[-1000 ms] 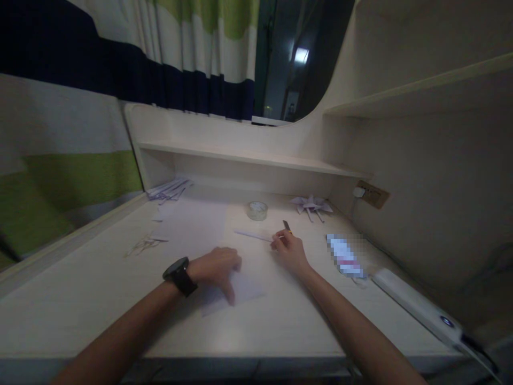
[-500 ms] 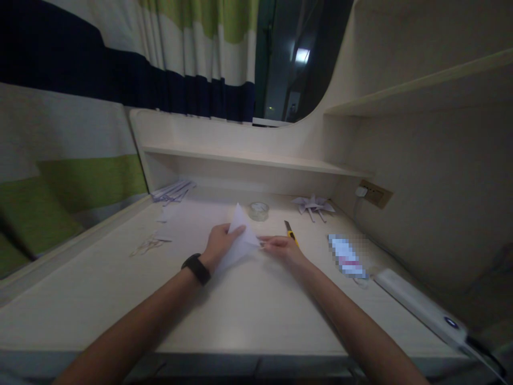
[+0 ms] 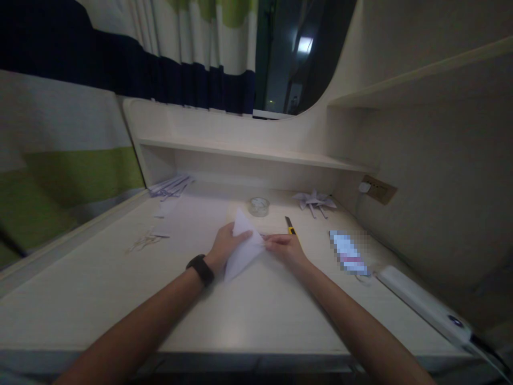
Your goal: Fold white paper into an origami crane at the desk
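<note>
A white sheet of paper [image 3: 245, 252], folded to a triangle, is held above the desk between both hands. My left hand [image 3: 224, 247], with a black watch at its wrist, grips the paper's left side, thumb laid across the front. At the paper's right corner, my right hand [image 3: 284, 247] pinches the tip with its fingertips. Just behind the right hand lies a yellow-and-black utility knife [image 3: 290, 226] with its blade out. Beyond the paper sits a roll of clear tape [image 3: 258, 207].
Folded paper pinwheels [image 3: 315, 201] rest at the back right. Paper strips [image 3: 172, 185], more white paper [image 3: 200, 214] and tangled string [image 3: 144, 240] lie on the left. A pixelated phone [image 3: 349, 253] and a long white device [image 3: 420, 302] with a cable are on the right.
The paper has turned slightly and its lower corner now shows more clearly. Both hands keep their hold. The view has shifted a little.
</note>
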A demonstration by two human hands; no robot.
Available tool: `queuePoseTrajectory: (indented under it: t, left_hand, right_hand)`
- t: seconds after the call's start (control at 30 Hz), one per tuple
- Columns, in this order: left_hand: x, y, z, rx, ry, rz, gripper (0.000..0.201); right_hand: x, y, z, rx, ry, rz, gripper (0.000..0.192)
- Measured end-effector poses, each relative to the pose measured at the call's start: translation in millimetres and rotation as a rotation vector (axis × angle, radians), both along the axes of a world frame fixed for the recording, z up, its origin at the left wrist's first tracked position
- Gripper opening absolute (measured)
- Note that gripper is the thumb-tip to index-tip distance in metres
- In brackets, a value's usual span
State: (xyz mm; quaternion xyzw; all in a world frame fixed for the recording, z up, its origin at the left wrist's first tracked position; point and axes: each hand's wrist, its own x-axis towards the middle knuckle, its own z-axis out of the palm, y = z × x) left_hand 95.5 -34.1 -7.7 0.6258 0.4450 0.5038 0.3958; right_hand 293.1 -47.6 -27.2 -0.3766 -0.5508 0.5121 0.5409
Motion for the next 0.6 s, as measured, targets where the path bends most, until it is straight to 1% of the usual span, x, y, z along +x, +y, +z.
queuePoseTrajectory:
  t: [0.07,0.13,0.23,0.3,0.37,0.43,0.47,0.5,0.6]
  left_hand:
    - [-2,3,-1.6,0.063,0.107,0.071,0.032]
    - [-1,3,-1.4,0.098,0.169,0.110,0.031]
    - [2,-1,0.1,0.075,0.138,0.048,0.028]
    - [4,-3,0.0,0.024,0.047,0.002,0.029]
    - [5,-3,-1.7,-0.033,-0.051,0.013,0.042]
    - [5,-2,-4.6,-0.046,-0.076,0.058,0.066]
    - [5,-1,-6.4,-0.024,-0.043,0.078,0.076]
    - [4,1,-8.2,0.019,0.018,0.086,0.081]
    - [4,3,-13.9,0.201,0.280,0.041,0.078]
  right_hand:
    - [0,0,-1.0,0.044,-0.050,0.015,0.019]
    - [0,0,-2.1,0.075,-0.114,0.017,0.020]
    - [2,0,-3.1,0.060,-0.221,-0.023,0.023]
    - [2,0,-3.0,0.012,-0.212,-0.033,0.024]
    - [2,0,-2.1,-0.047,-0.130,-0.035,0.025]
    - [2,0,-0.9,-0.097,-0.048,-0.076,0.026]
    - [2,0,-0.3,-0.110,-0.021,-0.109,0.027]
    - [2,0,0.1,-0.113,-0.003,-0.138,0.028]
    - [0,0,1.0,-0.092,0.030,-0.191,0.031]
